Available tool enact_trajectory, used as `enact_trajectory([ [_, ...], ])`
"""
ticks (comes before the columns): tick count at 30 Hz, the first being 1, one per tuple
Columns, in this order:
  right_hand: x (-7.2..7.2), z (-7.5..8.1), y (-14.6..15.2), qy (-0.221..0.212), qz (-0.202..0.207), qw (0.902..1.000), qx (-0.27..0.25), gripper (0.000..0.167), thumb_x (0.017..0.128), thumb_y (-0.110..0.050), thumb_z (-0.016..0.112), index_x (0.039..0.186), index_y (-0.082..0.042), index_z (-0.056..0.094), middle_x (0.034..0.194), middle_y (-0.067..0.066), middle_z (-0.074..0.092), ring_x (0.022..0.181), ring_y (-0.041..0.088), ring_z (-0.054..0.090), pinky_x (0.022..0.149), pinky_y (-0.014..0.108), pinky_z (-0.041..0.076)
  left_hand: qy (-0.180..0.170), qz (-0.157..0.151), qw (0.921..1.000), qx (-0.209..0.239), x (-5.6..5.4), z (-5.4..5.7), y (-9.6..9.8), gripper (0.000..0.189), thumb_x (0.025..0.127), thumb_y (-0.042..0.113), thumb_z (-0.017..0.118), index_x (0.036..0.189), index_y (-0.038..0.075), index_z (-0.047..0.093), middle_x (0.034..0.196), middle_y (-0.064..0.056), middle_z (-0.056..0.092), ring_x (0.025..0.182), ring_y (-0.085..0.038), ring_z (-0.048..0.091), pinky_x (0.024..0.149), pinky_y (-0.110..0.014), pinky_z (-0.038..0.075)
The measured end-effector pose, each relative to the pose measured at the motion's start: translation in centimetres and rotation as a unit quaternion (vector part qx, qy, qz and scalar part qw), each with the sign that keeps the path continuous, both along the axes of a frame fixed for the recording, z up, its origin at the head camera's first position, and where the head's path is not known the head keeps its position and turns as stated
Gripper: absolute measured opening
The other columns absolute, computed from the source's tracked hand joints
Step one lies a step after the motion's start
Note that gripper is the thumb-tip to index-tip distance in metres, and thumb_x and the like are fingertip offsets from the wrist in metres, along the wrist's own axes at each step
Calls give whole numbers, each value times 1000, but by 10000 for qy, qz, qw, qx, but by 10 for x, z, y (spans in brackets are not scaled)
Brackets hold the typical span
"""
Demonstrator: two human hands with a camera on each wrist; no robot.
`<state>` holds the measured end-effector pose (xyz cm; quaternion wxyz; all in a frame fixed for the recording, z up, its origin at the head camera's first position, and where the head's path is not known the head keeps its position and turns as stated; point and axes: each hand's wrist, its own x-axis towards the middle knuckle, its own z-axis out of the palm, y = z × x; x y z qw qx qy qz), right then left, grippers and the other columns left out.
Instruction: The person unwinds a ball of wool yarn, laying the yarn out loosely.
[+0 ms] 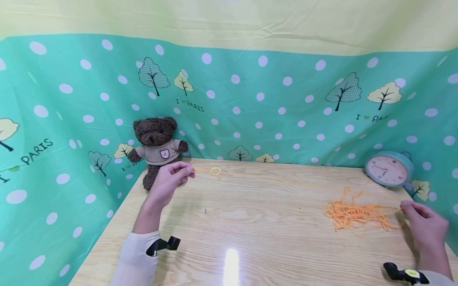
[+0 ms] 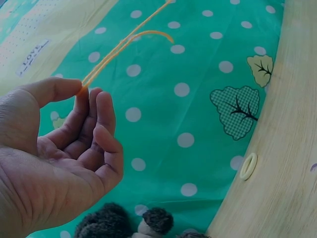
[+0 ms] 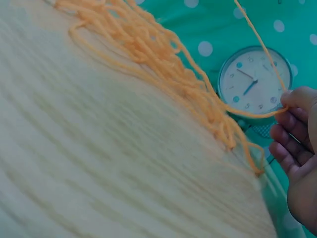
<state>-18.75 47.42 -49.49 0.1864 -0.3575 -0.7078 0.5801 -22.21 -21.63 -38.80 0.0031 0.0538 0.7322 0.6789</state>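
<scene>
Between thumb and index finger, my left hand (image 1: 171,179) pinches a doubled piece of orange yarn (image 2: 113,53). The strand runs rightward from it in the head view, and one short loose end curls away in the left wrist view. A small pale yellow ring (image 1: 215,167) lies on the table just right of that hand; whether the yarn touches it I cannot tell. At the far right, my right hand (image 1: 427,224) pinches another strand of the yarn (image 3: 265,47) with thumb and index finger. That strand joins a loose, tangled yarn heap (image 1: 354,214) on the table beside the hand.
A dark brown teddy bear (image 1: 155,153) in a grey top sits behind my left hand. A round teal clock (image 1: 388,169) stands at the back right corner. A green dotted cloth (image 1: 250,119) hangs behind the wooden table (image 1: 257,238).
</scene>
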Motion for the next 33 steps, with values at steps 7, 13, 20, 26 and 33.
enact_trajectory([
  [7, 0, -7, 7, -5, -122, 9999, -23, 23, 99, -27, 68, 83, -44, 67, 67, -35, 56, 72, -10, 51, 51, 5, 42, 39, -49, 10000, 39, 0, 2, 1, 12, 104, 14, 60, 96, 15, 70, 88, 10, 72, 85, -5, 67, 76, -20, 51],
  [13, 2, -12, 11, -740, 199, 9938, 803, 7, 101, -40, 63, 102, -41, 69, 78, -36, 46, 78, -7, 44, 59, 9, 41, 102, -151, 9998, 2, 1, 3, 2, 17, 104, 13, 59, 91, 16, 70, 85, 10, 71, 83, -6, 66, 74, -20, 49],
  [20, 0, -15, 6, -1342, 725, 9772, 1480, 57, 97, -58, 60, 142, -21, 64, 89, -37, 43, 90, -5, 41, 88, 31, 42, 105, -127, 9999, 35, -1, 0, 2, 16, 103, 14, 61, 91, 17, 71, 83, 9, 70, 80, -6, 67, 72, -19, 49],
  [26, 5, -7, 2, -965, 1168, 9769, 1509, 52, 99, -55, 61, 141, -24, 64, 87, -42, 45, 85, -10, 44, 66, 13, 41, 119, -246, 9996, -5, -1, -2, 3, 12, 103, 15, 62, 94, 15, 70, 84, 10, 71, 80, -6, 68, 72, -19, 50],
  [33, 5, 35, -27, 209, 1120, 9873, 1104, 28, 98, -40, 69, 125, -30, 72, 95, -34, 57, 87, -8, 50, 62, 6, 43, 134, -333, 9993, -51, -1, -2, 5, 11, 104, 18, 63, 97, 12, 70, 85, 9, 71, 81, -7, 68, 72, -20, 50],
])
